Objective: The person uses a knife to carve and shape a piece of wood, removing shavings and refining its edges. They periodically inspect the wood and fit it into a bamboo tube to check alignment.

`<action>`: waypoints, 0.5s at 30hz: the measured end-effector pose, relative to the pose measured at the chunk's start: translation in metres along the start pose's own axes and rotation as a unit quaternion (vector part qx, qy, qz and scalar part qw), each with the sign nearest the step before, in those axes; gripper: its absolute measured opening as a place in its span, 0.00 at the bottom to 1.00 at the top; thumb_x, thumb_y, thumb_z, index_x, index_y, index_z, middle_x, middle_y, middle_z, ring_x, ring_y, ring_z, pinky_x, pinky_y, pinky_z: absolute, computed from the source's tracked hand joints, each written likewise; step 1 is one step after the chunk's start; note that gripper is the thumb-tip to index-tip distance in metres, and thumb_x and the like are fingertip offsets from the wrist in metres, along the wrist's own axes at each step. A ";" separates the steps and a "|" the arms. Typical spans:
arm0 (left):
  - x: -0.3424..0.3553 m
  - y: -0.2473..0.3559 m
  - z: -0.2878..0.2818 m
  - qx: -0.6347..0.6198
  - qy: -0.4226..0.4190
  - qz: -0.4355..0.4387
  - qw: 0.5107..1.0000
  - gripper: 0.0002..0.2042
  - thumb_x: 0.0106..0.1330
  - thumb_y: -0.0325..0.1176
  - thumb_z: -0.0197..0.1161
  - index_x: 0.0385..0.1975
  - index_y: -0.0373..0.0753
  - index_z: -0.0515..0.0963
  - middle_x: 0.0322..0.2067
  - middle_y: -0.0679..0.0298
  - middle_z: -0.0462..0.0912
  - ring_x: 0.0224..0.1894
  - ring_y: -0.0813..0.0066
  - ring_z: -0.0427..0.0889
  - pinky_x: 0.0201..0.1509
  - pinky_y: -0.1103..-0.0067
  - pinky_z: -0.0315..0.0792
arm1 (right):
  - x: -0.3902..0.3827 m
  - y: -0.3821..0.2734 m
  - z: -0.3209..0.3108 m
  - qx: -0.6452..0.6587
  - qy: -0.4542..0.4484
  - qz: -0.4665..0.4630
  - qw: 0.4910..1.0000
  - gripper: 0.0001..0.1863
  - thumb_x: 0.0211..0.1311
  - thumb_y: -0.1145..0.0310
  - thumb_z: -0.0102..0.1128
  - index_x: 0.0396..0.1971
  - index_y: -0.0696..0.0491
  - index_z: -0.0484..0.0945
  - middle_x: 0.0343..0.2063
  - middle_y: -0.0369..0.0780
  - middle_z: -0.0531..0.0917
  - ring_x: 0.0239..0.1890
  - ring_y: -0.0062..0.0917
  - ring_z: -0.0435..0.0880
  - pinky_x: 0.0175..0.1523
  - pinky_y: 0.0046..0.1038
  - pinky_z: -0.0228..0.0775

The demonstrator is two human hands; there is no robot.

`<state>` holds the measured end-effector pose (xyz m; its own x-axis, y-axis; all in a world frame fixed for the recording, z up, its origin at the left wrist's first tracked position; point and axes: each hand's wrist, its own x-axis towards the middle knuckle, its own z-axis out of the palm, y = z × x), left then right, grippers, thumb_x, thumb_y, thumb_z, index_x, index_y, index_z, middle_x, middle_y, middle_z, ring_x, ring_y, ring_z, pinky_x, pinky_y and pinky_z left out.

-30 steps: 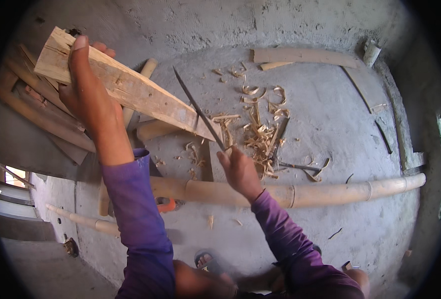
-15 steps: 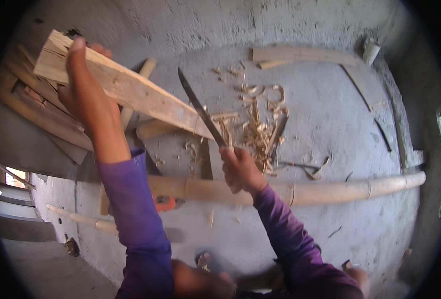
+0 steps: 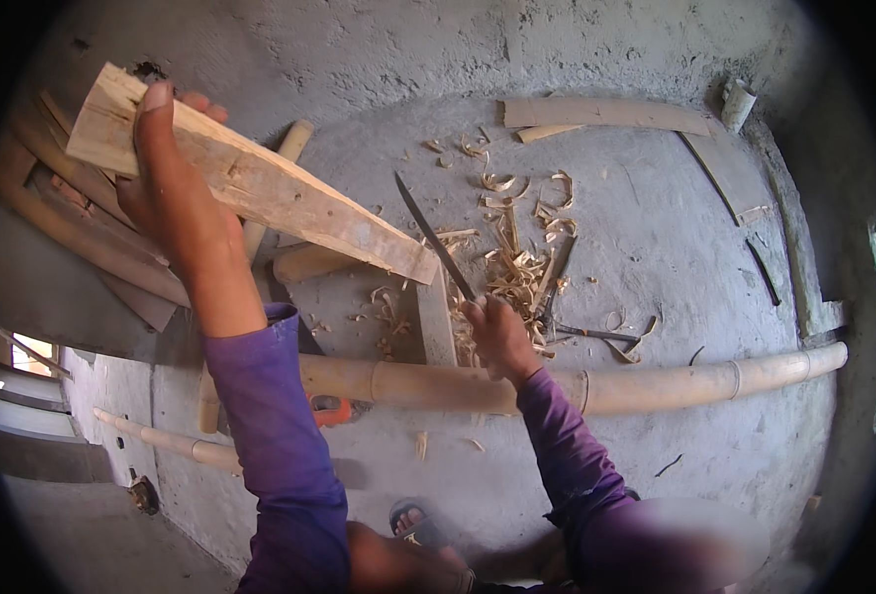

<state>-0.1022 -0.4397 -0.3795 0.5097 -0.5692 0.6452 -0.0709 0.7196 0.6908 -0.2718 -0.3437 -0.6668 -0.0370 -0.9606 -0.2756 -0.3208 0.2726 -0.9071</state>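
Note:
My left hand [image 3: 186, 208] grips the upper left end of a long wooden board [image 3: 294, 198], thumb across its near face and fingers behind. The board slants down to the right, its lower end at the top of a narrow piece of timber [image 3: 437, 322]; whether they touch I cannot tell. In my right hand [image 3: 502, 337] is the handle of a machete [image 3: 426, 228], its long dark blade pointing up and left. The blade's middle lies close beside the board's lower end. Curled wood shavings [image 3: 517, 267] are heaped on the floor beyond my right hand.
A long bamboo pole [image 3: 666, 388] crosses the floor in front of me. More bamboo lengths [image 3: 111, 243] lie piled at the left. An orange-handled tool [image 3: 331, 410] is partly under the pole. Flat strips [image 3: 606, 112] lie by the far wall, near a short pipe [image 3: 738, 104].
My right hand and the machete have shifted right and a little down, so the blade no longer crosses the board's lower edge. The left hand and board have barely moved.

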 end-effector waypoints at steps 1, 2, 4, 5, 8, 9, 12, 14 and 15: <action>-0.001 -0.001 0.000 -0.002 -0.007 0.005 1.000 0.19 0.61 0.39 0.74 0.41 0.29 0.79 0.31 0.57 0.83 0.33 0.68 0.84 0.40 0.75 0.77 | -0.002 0.000 0.001 -0.023 0.058 -0.078 0.995 0.19 0.74 0.56 0.58 0.40 0.62 0.77 0.23 0.54 0.82 0.27 0.51 0.85 0.33 0.44 0.74; -0.001 -0.002 0.000 -0.008 -0.022 0.012 1.000 0.20 0.61 0.39 0.74 0.42 0.28 0.79 0.31 0.57 0.83 0.33 0.68 0.84 0.40 0.75 0.77 | -0.004 -0.002 0.003 -0.037 0.108 -0.165 0.980 0.19 0.74 0.57 0.58 0.40 0.62 0.76 0.23 0.54 0.82 0.27 0.51 0.84 0.34 0.44 0.74; -0.001 -0.004 0.001 0.010 -0.017 0.018 1.000 0.20 0.62 0.39 0.74 0.43 0.28 0.79 0.32 0.57 0.83 0.33 0.68 0.84 0.40 0.74 0.77 | -0.008 -0.009 0.008 0.045 0.123 -0.179 0.975 0.20 0.73 0.56 0.58 0.38 0.62 0.75 0.24 0.55 0.81 0.28 0.53 0.84 0.34 0.45 0.73; 0.000 -0.005 0.001 0.011 -0.023 0.026 0.999 0.20 0.62 0.39 0.74 0.43 0.28 0.78 0.32 0.56 0.83 0.33 0.68 0.84 0.40 0.74 0.77 | -0.009 -0.013 0.010 0.093 0.111 -0.229 0.963 0.21 0.73 0.55 0.59 0.37 0.62 0.75 0.24 0.55 0.81 0.29 0.54 0.83 0.34 0.45 0.73; 0.002 -0.007 0.001 0.017 -0.008 0.026 0.999 0.20 0.62 0.39 0.74 0.43 0.28 0.79 0.32 0.56 0.84 0.33 0.68 0.84 0.40 0.74 0.77 | -0.006 -0.023 0.013 -0.003 0.060 -0.145 0.988 0.20 0.73 0.57 0.60 0.35 0.62 0.73 0.22 0.55 0.80 0.27 0.56 0.82 0.32 0.45 0.72; 0.004 -0.006 0.002 0.021 0.003 0.023 1.000 0.20 0.62 0.39 0.74 0.43 0.28 0.79 0.32 0.56 0.84 0.33 0.68 0.84 0.40 0.74 0.77 | -0.006 -0.025 0.012 -0.028 0.066 -0.146 0.987 0.20 0.72 0.57 0.61 0.36 0.62 0.73 0.22 0.55 0.80 0.27 0.56 0.82 0.33 0.45 0.73; 0.004 -0.005 -0.001 0.033 0.013 0.014 0.999 0.20 0.62 0.39 0.74 0.43 0.27 0.79 0.32 0.56 0.84 0.33 0.68 0.84 0.41 0.73 0.78 | -0.007 -0.028 0.007 -0.067 0.087 -0.178 0.978 0.18 0.72 0.60 0.61 0.37 0.62 0.73 0.22 0.54 0.80 0.27 0.54 0.82 0.32 0.45 0.73; 0.004 -0.006 -0.002 0.029 0.016 0.036 0.999 0.20 0.62 0.39 0.74 0.43 0.27 0.79 0.33 0.56 0.84 0.34 0.68 0.85 0.41 0.73 0.79 | -0.008 -0.027 0.005 0.006 0.067 -0.184 0.981 0.19 0.73 0.58 0.62 0.40 0.62 0.73 0.22 0.54 0.81 0.28 0.55 0.84 0.33 0.48 0.74; 0.003 -0.006 -0.003 0.037 0.026 0.021 0.999 0.21 0.62 0.39 0.74 0.44 0.26 0.79 0.33 0.56 0.84 0.34 0.67 0.85 0.42 0.73 0.79 | -0.009 -0.026 0.005 0.043 0.073 -0.182 0.980 0.19 0.73 0.58 0.62 0.41 0.62 0.72 0.22 0.55 0.82 0.29 0.55 0.84 0.33 0.50 0.74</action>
<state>-0.0977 -0.4443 -0.3830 0.5492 -0.5158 0.6575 -0.1549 0.7104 0.6866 -0.2584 -0.3421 -0.6422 -0.0722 -0.9910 0.1128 -0.2566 -0.0909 -0.9622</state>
